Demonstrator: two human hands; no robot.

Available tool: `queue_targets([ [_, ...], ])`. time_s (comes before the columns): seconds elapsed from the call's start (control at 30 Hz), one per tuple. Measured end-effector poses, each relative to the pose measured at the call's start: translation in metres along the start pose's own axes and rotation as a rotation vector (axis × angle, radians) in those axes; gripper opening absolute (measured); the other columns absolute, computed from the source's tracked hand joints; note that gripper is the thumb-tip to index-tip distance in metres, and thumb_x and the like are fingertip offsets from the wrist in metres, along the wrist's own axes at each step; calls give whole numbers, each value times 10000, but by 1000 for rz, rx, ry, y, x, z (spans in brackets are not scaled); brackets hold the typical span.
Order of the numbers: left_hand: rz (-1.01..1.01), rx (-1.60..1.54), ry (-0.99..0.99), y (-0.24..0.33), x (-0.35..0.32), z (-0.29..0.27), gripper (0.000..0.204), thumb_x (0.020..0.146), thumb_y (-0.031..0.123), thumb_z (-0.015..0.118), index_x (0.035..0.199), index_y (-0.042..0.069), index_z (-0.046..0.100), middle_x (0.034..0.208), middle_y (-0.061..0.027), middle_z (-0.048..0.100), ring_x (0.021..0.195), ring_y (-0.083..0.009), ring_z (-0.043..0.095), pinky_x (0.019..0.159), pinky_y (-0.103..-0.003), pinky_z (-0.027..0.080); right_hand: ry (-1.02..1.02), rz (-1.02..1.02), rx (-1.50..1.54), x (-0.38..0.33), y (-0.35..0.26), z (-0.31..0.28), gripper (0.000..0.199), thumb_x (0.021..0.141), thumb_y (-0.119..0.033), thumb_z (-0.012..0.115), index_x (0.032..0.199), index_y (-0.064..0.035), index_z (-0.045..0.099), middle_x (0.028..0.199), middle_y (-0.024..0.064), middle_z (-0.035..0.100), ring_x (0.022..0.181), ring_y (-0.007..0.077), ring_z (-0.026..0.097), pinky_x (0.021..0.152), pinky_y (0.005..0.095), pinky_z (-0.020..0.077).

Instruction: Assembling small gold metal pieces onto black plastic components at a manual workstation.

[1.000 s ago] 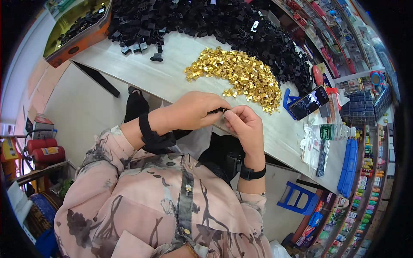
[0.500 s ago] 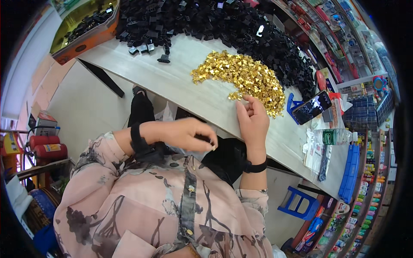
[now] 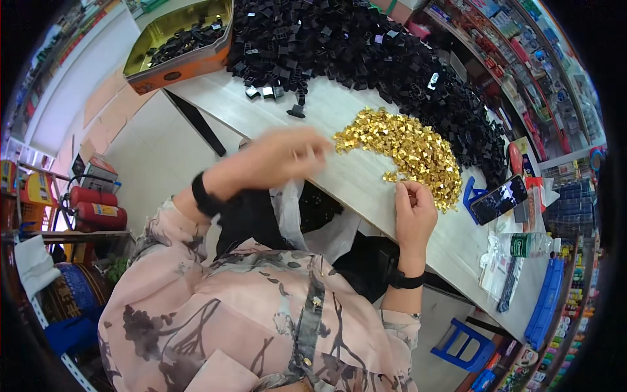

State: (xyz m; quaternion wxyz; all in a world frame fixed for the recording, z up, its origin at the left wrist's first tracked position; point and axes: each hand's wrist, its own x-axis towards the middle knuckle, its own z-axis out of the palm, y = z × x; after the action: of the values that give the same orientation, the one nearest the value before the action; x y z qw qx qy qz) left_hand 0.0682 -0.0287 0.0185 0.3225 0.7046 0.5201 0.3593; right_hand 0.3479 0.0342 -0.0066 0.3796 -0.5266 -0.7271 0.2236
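The person's left hand (image 3: 281,157) is raised over the near edge of the pale bench (image 3: 366,189), blurred by motion, with its fingers loosely curled; whether they hold anything cannot be told. It lies just beside the left tip of the heap of small gold metal pieces (image 3: 408,150), which spreads in a curved band across the middle of the bench. The right hand (image 3: 413,212) rests at the lower right end of that gold heap, its fingers (image 3: 401,191) drawn close together and touching the pieces at the edge, as if pinching one, though what sits between them is too small to make out. Both wrists carry dark bands.

Behind the gold heap a much larger pile of black plastic parts (image 3: 366,59) covers the far side of the bench, with a few loose black parts lying apart near its front edge. An orange-sided tray (image 3: 196,62) at the far left corner holds more black parts. To the right of the right hand, a phone (image 3: 499,199) leans on a blue stand. A clear plastic bag (image 3: 307,215) hangs below the bench edge between the two arms. Red fire extinguishers (image 3: 95,209) lie on the floor at the left, and a blue stool (image 3: 460,343) stands at the lower right.
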Motion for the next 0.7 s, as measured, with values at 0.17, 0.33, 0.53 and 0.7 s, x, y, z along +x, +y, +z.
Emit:
queue_targets([
  [0.17, -30, 606, 396, -31, 20, -24, 239, 811, 191, 641, 1000, 56, 585, 927, -97, 577, 790, -270, 606, 682, -351, 487, 8, 17, 53, -3, 5, 0, 117, 849, -116, 642, 881, -5, 624, 717, -19, 574, 624, 38, 502, 567, 196, 415],
  [0.33, -35, 532, 287, -26, 19, -19, 237, 806, 190, 654, 966, 51, 548, 891, -93, 568, 767, -259, 606, 660, -352, 482, 24, -7, 85, -3, 8, 2, 114, 853, -110, 635, 905, -9, 620, 733, -22, 579, 630, 36, 501, 573, 183, 410],
  [0.53, -104, -126, 98, 3, 27, 33, 250, 825, 164, 652, 988, 46, 503, 794, -87, 565, 680, -175, 598, 589, -327, 476, -110, 301, 701, 0, -17, 3, 97, 872, -122, 615, 923, -39, 607, 786, -8, 616, 648, 38, 548, 559, 166, 410],
  [0.7, -4, -527, -37, 16, 48, 76, 232, 864, 63, 604, 1048, 28, 466, 800, -29, 546, 653, -65, 552, 532, -210, 427, -235, 366, 846, -6, -28, 4, 128, 886, -131, 604, 962, -30, 579, 829, 8, 626, 668, 55, 560, 561, 173, 420],
])
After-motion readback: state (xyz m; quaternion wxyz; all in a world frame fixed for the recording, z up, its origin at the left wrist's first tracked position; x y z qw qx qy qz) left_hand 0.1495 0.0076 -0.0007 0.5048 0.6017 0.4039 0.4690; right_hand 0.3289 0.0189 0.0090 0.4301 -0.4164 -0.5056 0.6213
